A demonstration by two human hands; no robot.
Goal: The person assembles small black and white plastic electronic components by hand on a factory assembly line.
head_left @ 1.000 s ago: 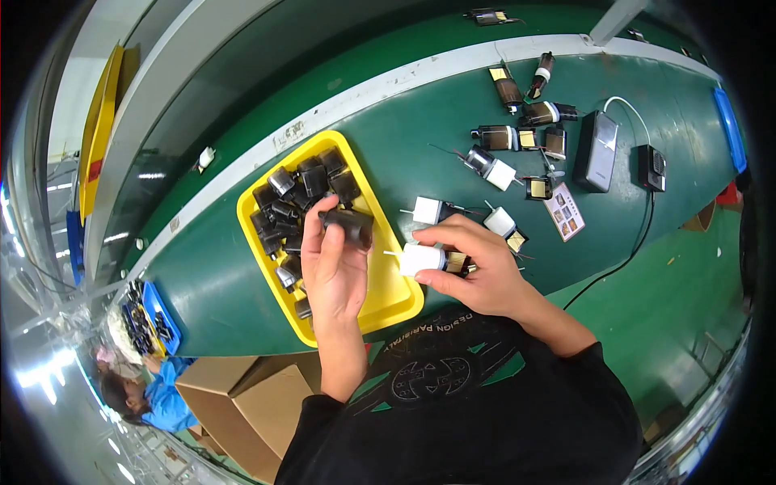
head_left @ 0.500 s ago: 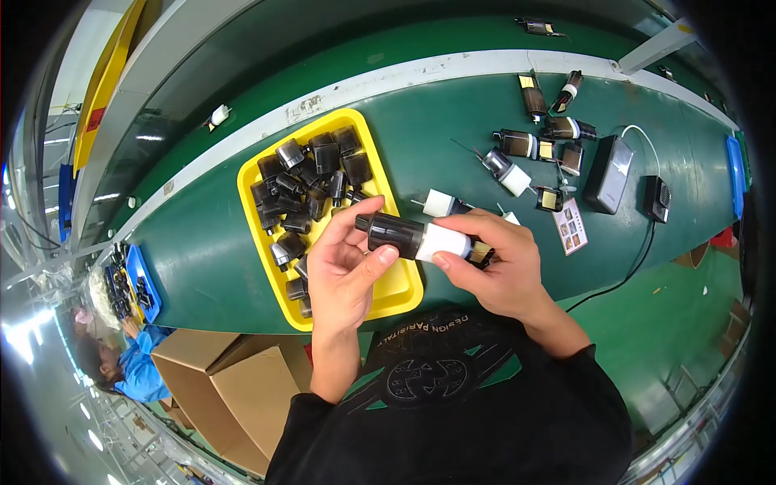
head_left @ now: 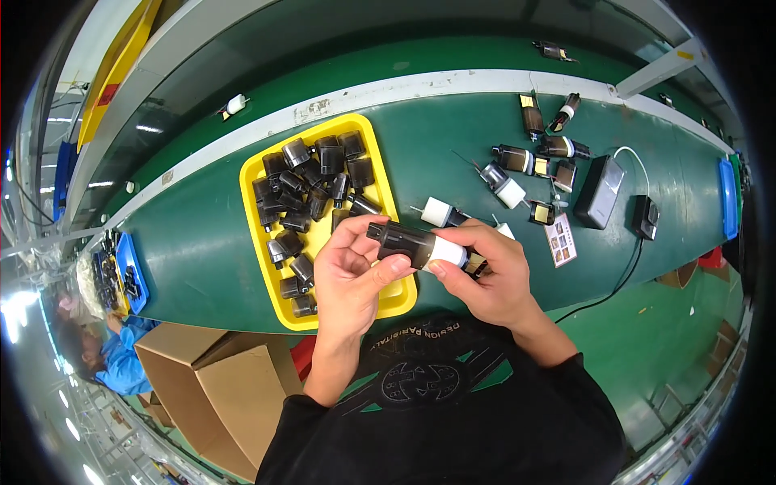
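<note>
We see the left hand (head_left: 349,271) and the right hand (head_left: 485,279) meet over the near edge of the green desk (head_left: 202,250), both grips clamped on one small part: the left fingers pinch its dark cap (head_left: 402,242), the right fingers close on its white end (head_left: 447,252). It lies level between them, just beside the yellow tray (head_left: 250,174) of dark caps.

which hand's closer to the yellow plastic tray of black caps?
Left. The left hand overlaps the yellow plastic tray's near right corner; the right hand sits further right, off it.
</note>
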